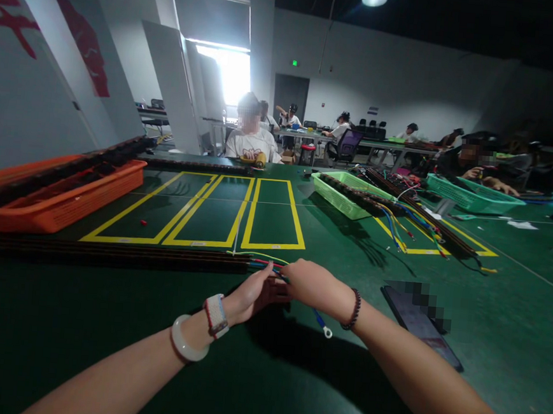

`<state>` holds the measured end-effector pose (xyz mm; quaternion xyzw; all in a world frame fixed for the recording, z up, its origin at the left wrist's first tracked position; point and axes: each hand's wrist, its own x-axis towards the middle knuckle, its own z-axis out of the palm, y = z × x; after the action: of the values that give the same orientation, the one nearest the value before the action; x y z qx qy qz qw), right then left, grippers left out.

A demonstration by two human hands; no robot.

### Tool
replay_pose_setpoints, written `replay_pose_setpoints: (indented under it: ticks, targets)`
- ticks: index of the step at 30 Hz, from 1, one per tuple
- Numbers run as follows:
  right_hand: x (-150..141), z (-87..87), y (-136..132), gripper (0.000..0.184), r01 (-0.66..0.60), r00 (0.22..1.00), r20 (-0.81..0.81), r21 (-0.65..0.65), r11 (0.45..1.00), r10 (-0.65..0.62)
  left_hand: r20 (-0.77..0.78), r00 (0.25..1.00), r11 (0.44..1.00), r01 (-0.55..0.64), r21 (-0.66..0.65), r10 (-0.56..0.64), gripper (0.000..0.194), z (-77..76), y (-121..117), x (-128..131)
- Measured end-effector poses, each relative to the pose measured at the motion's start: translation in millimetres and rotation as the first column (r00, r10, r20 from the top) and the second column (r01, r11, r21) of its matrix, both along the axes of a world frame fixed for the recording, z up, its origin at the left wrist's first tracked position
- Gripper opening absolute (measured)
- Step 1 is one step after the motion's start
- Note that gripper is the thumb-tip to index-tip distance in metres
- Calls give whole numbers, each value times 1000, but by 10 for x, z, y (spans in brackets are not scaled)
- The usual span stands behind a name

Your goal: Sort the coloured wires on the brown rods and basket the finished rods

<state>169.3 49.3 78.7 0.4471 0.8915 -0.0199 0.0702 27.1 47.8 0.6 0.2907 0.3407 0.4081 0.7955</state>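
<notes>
On the table point(501, 333), the phone point(420, 328) lies right of the held wires point(258, 265).

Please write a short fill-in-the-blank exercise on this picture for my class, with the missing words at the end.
1. The left hand and right hand meet at coloured wires; below them shows a lug with a ____ sleeve.
2. The watch is on the person's ____ wrist.
3. The tape marking rectangles on the table is ____.
4. The basket at the picture's left edge is ____.

Missing words: blue; left; yellow; orange.
</notes>
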Motion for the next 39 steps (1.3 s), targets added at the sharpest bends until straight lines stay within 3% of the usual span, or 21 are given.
replay_pose_setpoints:
  ticks: [4, 7, 11, 17, 21, 24, 27, 31, 36, 39]
  targets:
    - [57, 62, 54, 27, 7, 1000, -11, 3, 1000, -7, -123, 983, 989, 140, 49, -133, 46, 8, -20, -19]
    - [70, 41, 84, 30, 1, 1000, 15, -8, 1000, -1, -203, 972, 980, 150, 130, -121, 39, -7, -55, -8]
    - [10, -69, 91, 25, 8, 998, 64, -28, 1000, -6, -153, 984, 976, 117, 185, -89, 27, -55, -67, 9]
    - [4, -100, 123, 23, -9, 998, 56, -115, 993, 16, -168, 976, 965, 174, 198, -141, 33, -83, -34, -12]
    - [112, 26, 235, 24, -16, 997, -82, -278, 960, -7, -216, 962, 953, 214, 216, -167, 39, -68, -37, -22]
    - [181, 26, 394, 25, 66, 960, -266, -109, 992, -93, -200, 958, 941, 248, 231, -203, 47, -53, -41, -25]
    - [224, -135, 608, 24, 126, 885, -447, -34, 991, -128, -194, 951, 921, 287, 264, -240, 46, -42, -40, -28]
    - [249, -503, 852, 26, 159, 783, -584, -143, 977, -213, -182, 948, 904, 305, 299, -259, 45, -46, -33, -31]
    - [240, -820, 936, 42, -109, 636, -729, -410, 906, -253, -186, 945, 897, 315, 311, -267, 45, -60, -27, -20]
    - [237, -867, 918, 51, -178, 620, -727, -498, 849, -296, -197, 945, 895, 314, 318, -261, 45, -60, -28, -16]
